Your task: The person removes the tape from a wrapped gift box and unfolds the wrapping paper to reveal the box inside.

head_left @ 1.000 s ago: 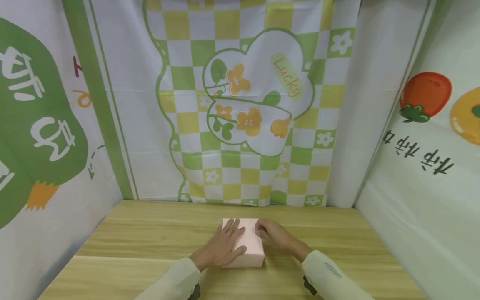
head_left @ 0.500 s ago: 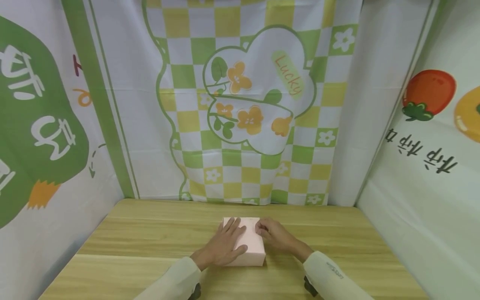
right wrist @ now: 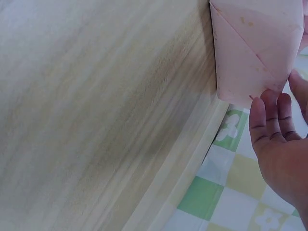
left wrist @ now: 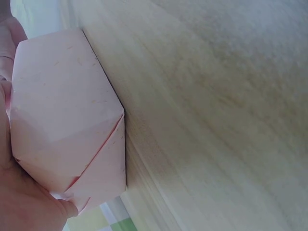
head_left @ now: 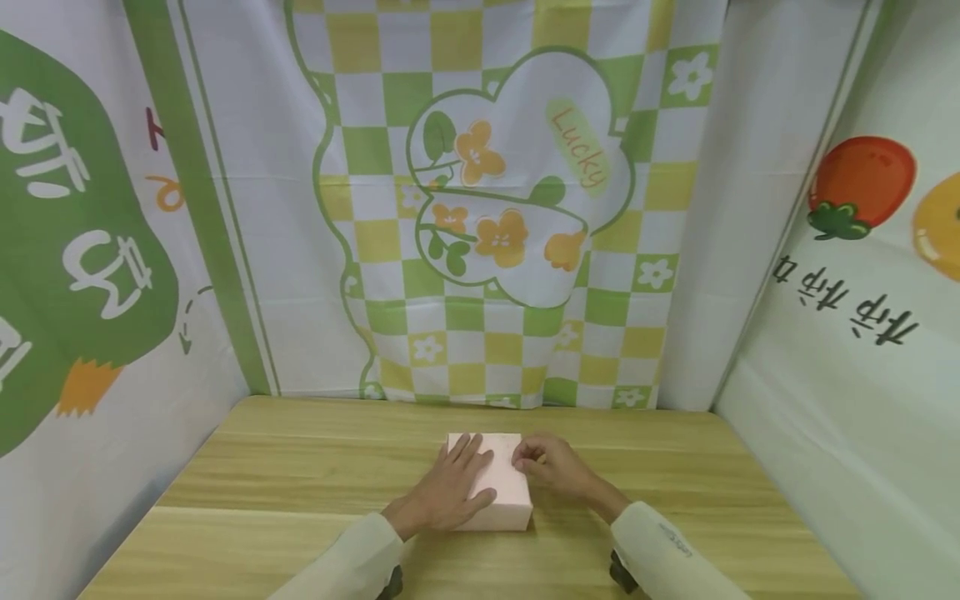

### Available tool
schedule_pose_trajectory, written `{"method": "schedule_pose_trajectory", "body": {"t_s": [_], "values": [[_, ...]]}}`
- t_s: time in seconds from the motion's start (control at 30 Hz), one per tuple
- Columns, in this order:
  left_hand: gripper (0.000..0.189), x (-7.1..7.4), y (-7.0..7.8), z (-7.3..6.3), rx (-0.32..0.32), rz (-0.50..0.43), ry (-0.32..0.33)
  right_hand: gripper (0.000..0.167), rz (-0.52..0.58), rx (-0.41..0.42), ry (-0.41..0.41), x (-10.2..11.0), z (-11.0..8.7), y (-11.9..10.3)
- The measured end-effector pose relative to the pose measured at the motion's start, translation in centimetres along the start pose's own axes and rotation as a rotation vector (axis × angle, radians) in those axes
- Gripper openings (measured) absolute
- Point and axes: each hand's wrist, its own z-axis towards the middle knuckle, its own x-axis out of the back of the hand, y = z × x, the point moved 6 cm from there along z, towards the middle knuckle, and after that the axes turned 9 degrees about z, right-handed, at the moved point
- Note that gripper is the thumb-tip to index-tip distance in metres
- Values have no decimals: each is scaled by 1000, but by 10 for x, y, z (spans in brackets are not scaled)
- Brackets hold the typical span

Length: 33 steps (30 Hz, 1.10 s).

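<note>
A box wrapped in pink paper point(head_left: 504, 485) lies on the wooden table, with folded seams visible on its ends in both wrist views. My left hand point(head_left: 447, 492) rests on its top with the fingers spread. In the left wrist view, the thumb side of the left hand point(left wrist: 24, 197) lies along the box. At the far right edge, my right hand point(head_left: 558, 467) has bent fingers, with thumb and forefinger pinching at the paper edge. The right wrist view has the fingertips of the right hand point(right wrist: 281, 144) against the box's folded side. Exactly what the fingertips pinch is partly hidden.
The wooden table point(head_left: 315, 467) extends around the box on all sides. Behind it hangs a green and yellow checked cloth point(head_left: 502, 350). Printed fabric walls point(head_left: 825, 417) stand to the left and right.
The right hand's fingers have shifted slightly, and its forefinger now arches more at the box edge. The left hand stays on top. The view has tilted a little.
</note>
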Motion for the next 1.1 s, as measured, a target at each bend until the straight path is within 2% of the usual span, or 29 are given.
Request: {"method": "schedule_pose_trajectory", "body": {"t_s": [0.17, 0.3, 0.47, 0.67, 1.1], "values": [[62, 1, 0, 0, 2, -6, -7, 10, -20, -27, -7, -2, -1, 0], [61, 1, 0, -1, -10, -16, -5, 12, 64, -45, -45, -2, -4, 6], [61, -1, -1, 0, -15, -24, -3, 25, 178, -95, -74, 3, -3, 14], [61, -2, -1, 0, -12, -41, -7, 14, 158, -98, -61, 4, -3, 13], [61, -1, -1, -1, -11, -25, 10, 20, 294, -97, -100, 1, -6, 18]]}}
